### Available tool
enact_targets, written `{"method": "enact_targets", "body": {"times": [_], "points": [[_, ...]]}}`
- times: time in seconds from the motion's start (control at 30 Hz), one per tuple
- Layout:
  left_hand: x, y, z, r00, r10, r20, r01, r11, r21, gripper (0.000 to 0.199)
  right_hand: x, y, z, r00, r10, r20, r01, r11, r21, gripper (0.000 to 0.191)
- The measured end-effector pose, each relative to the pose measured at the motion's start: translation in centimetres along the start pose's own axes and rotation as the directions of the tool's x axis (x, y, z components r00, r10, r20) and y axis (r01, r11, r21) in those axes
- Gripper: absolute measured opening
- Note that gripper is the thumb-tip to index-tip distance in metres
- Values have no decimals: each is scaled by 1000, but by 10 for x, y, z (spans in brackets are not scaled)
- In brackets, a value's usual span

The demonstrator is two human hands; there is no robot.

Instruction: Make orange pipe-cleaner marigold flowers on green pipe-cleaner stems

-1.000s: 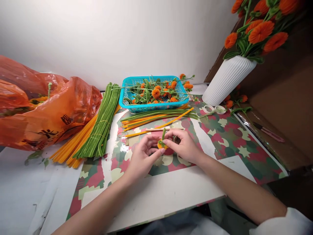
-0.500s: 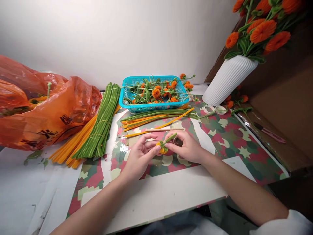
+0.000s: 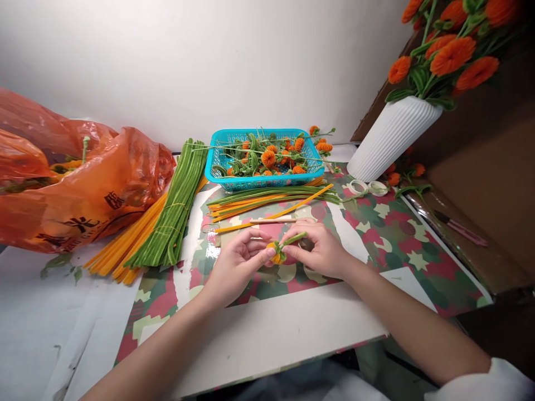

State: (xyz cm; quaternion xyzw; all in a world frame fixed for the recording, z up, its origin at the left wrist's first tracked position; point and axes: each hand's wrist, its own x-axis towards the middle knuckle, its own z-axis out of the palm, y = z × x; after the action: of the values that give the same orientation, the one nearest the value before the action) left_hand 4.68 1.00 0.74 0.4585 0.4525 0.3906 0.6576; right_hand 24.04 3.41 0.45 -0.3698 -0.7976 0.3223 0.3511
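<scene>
A small yellow pipe-cleaner flower (image 3: 276, 256) with a green base and a short green stem is held between both hands over the camouflage-patterned table cover. My left hand (image 3: 242, 256) pinches the yellow head between thumb and fingers. On the other side, my right hand (image 3: 317, 249) grips the flower at its green base, where the stem points up to the right. A thin pale stick (image 3: 276, 220) lies just beyond my fingers. Behind it are loose green and yellow pipe cleaners (image 3: 267, 197). The fingertips partly hide the flower.
A blue basket (image 3: 263, 182) of orange flowers stands at the back. Bundled green pipe cleaners (image 3: 169, 217) and an orange plastic bag (image 3: 83, 195) are at left. On the right are a white vase (image 3: 393, 139), tape rolls (image 3: 377, 188) and a pink-handled cutter (image 3: 466, 231).
The green stem has tilted lower toward the right, and the flower has turned slightly in my fingers. Both hands stay in nearly the same place; the camera view shifted a little.
</scene>
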Motion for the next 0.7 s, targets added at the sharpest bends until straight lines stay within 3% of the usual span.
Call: {"method": "enact_targets", "body": {"times": [0.33,0.5,0.7], "points": [[1,-1,-3,993,107,43,-110,990,91,16,-2,3,-2,989,-130,68,140,974,-179,9],[-2,-3,-4,985,136,110,-152,977,150,14,-3,1,1,984,-166,59,174,971,-165,11],[-6,-4,2,927,363,98,-374,861,346,17,-3,-5,6,995,-99,10,100,983,-155,9]]}}
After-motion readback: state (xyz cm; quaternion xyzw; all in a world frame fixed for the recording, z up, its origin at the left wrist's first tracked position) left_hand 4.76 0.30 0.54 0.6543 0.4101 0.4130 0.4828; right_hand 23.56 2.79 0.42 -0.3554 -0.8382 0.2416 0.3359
